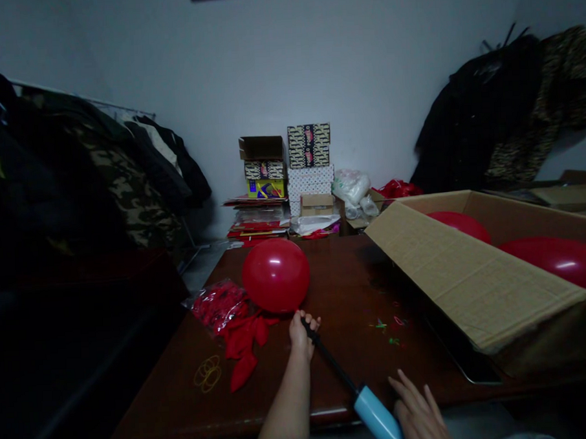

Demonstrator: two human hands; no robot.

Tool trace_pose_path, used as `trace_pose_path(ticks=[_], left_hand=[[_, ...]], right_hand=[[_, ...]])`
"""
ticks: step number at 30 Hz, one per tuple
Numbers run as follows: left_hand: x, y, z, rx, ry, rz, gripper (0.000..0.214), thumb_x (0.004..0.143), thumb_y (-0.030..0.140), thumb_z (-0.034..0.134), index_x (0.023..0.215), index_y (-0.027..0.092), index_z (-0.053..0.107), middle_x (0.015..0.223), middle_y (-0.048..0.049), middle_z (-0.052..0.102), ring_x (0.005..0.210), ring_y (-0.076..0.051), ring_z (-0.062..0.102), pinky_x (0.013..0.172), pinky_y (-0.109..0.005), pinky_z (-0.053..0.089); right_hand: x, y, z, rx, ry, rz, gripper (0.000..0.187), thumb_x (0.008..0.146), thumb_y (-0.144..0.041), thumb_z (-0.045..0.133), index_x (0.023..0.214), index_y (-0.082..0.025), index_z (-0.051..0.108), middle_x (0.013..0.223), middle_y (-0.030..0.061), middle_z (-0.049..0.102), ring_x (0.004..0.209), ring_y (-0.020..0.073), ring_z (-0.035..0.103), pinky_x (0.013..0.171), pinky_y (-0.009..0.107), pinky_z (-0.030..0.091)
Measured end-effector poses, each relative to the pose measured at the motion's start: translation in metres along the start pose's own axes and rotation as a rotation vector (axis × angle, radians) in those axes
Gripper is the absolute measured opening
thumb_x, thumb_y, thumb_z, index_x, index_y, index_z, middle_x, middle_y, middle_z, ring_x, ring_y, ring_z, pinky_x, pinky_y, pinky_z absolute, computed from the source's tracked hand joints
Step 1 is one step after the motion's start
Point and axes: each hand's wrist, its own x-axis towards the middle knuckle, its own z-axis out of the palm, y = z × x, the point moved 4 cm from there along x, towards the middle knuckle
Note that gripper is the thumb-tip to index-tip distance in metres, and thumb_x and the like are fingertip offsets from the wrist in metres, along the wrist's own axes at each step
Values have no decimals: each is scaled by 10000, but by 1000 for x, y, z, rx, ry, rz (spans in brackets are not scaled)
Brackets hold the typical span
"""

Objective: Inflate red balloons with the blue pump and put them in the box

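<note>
A round, inflated red balloon (275, 276) stands above the table, its neck down at my left hand (302, 332). The fingers of that hand are closed around the neck and the black nozzle end of a hand pump (379, 417). The pump slants down to the right, with a thin black rod and a light-blue barrel. Beside the barrel is my right hand (420, 414), its fingers stretched out and apart; its lower part is cut off by the frame edge. Flat red balloons (243, 348) lie left of my left hand, partly spilling from a clear bag (216, 305).
Yellow rubber bands (208, 373) lie on the brown table (334, 276); small coloured bands (393, 340) lie further right. An open cardboard box (470, 273) holding inflated red balloons stands at the right, above a dark flat device (466, 354). Stacked boxes (310, 147) stand behind.
</note>
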Motion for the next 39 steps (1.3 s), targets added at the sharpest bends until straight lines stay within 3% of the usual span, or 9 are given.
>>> trace_pose_path(ticks=[5,10,16,25,33,39], left_hand=[[1,1,0,7,-2,-13,230,758,342,542,668,203,382,490,86,379,364,-58,331,669,-345,466],[2,-1,-1,-2,-15,-4,242,761,358,548,675,204,383,499,84,384,370,-59,333,669,-346,464],[2,-2,-1,4,-27,-1,252,759,372,556,683,202,387,505,81,393,374,-57,335,660,-346,461],[0,-2,1,27,-65,16,249,771,373,540,690,200,379,506,79,405,375,-60,350,642,-332,462],[0,-2,1,48,-80,-1,241,772,368,534,693,198,383,507,76,421,378,-62,364,638,-333,466],[0,-3,2,99,-87,23,243,778,370,517,681,198,376,491,76,425,361,-68,367,619,-340,468]], right_hand=[[12,-7,0,2,-49,14,457,720,-565,526,970,-194,623,1309,151,445,1256,369,296,985,600,214],[20,-14,-4,4,-18,12,489,741,-571,492,1007,-176,604,1313,150,441,1274,354,267,1009,585,167],[43,-35,-13,11,-22,97,452,695,-504,556,972,-151,608,1287,153,470,1275,341,268,1042,547,94],[77,-65,-30,42,-66,195,442,737,-483,472,972,-131,601,1266,150,476,1280,301,262,1054,513,46],[116,-75,-21,38,-7,238,461,712,-468,481,1002,-128,596,1241,141,489,1267,293,278,1060,476,24],[118,-75,-5,-14,-23,272,488,704,-507,484,977,-126,619,1311,152,432,1294,315,217,1050,503,24]])
